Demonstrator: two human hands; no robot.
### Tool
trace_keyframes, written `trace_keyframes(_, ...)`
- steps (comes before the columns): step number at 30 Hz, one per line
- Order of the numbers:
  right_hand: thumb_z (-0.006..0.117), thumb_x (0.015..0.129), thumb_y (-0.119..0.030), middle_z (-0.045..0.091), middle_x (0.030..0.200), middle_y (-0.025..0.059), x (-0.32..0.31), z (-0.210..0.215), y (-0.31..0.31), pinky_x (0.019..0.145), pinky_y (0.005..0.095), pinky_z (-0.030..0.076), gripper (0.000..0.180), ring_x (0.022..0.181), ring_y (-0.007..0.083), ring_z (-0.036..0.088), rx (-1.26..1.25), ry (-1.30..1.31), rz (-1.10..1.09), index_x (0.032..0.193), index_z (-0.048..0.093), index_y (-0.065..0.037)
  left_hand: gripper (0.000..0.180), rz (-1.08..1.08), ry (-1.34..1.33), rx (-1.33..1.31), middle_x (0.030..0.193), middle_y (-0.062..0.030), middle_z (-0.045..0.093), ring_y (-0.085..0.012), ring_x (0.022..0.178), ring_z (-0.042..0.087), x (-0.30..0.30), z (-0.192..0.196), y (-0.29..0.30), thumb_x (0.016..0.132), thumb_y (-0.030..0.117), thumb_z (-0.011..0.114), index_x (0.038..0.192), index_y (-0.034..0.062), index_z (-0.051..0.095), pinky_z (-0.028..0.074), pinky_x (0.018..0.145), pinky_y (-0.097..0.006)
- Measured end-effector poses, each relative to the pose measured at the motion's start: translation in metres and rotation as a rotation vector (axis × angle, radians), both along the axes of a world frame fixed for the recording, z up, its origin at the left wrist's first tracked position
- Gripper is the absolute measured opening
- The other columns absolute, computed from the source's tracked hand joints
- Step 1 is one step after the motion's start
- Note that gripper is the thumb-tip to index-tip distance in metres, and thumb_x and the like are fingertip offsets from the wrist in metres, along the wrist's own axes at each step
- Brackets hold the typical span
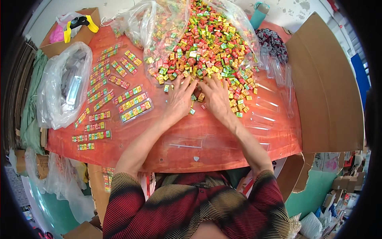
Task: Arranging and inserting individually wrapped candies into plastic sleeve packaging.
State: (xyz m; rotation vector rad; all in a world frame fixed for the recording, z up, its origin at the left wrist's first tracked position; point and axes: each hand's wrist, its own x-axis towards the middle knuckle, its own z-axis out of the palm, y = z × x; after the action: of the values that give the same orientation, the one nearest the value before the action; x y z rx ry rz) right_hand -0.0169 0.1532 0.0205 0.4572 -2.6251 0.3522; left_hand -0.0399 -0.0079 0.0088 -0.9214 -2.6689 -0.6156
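A heap of small wrapped cubes (211, 44) in red, yellow, green and orange spills from a clear plastic bag (153, 24) toward me. At its near edge, my left hand (181, 95) rests with fingers spread on the cubes. Close beside it, my right hand (216, 97) also reaches in, fingers apart and partly bent. A few loose cubes (201, 96) lie between the two hands. My fingertips partly hide what they touch, and nothing is seen gripped in either hand.
On the red table (171, 153), filled clear strips of cubes (135, 109) lie at left. Empty clear trays (262, 119) lie at right, and another (185, 146) near the front. A plastic bag of trays (63, 87), cardboard box (89, 18), teal bottle (259, 15) and cardboard panel (326, 87) stand around.
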Motion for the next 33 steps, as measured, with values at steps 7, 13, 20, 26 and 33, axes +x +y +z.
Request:
trace_keyframes(7,0.056,0.082,-0.013,0.048,0.121,0.0146,0.108,-0.027,-0.013,0.097,0.0528,0.028,0.030,0.120,0.0333,0.038,-0.124,-0.221,-0.017,0.111,0.055,-0.005,0.044,0.045,-0.049,0.040,0.130,-0.0210,0.037,-0.0404,0.122,0.032,0.110,-0.015,-0.027,0.081,0.017,0.055,0.121,0.0026,0.047,0.031,0.096,-0.053)
trace_keyframes(13,0.052,0.082,-0.012,0.046,0.121,0.0172,0.135,-0.034,-0.020,0.099,0.0563,0.024,0.030,0.121,0.0369,0.036,-0.228,-0.327,0.032,0.111,0.054,-0.003,0.040,-0.005,-0.142,0.037,0.128,-0.0200,0.040,-0.0378,0.119,0.039,0.141,-0.022,-0.040,0.082,0.019,0.056,0.118,0.0031,0.050,0.030,0.098,-0.049)
trace_keyframes(20,0.054,0.072,0.002,0.051,0.115,0.0137,0.085,0.003,-0.026,0.091,0.0407,0.039,0.037,0.109,0.0328,0.047,-0.305,-0.324,0.133,0.108,0.057,-0.005,0.033,0.171,-0.183,0.312,0.100,-0.0154,0.050,-0.0335,0.094,0.051,0.098,-0.014,-0.047,0.077,0.009,0.058,0.109,0.0064,0.054,0.044,0.074,-0.043)
trace_keyframes(26,0.051,0.070,0.005,0.052,0.109,0.0142,0.046,-0.024,-0.037,0.084,0.0385,0.045,0.045,0.103,0.0318,0.051,-0.182,-0.217,0.210,0.114,0.052,-0.004,0.026,0.173,-0.040,0.048,0.088,-0.0137,0.048,-0.0320,0.083,0.051,0.055,-0.025,-0.040,0.079,0.011,0.055,0.105,0.0071,0.055,0.044,0.065,-0.043)
trace_keyframes(33,0.053,0.073,-0.002,0.054,0.095,0.0147,0.053,-0.010,-0.040,0.066,0.0388,0.048,0.040,0.080,0.0331,0.057,-0.204,-0.352,0.123,0.112,0.055,-0.009,0.023,0.309,0.106,-0.021,0.088,-0.0129,0.048,-0.0313,0.078,0.052,0.070,-0.021,-0.043,0.079,0.014,0.055,0.102,0.0070,0.056,0.044,0.060,-0.043)
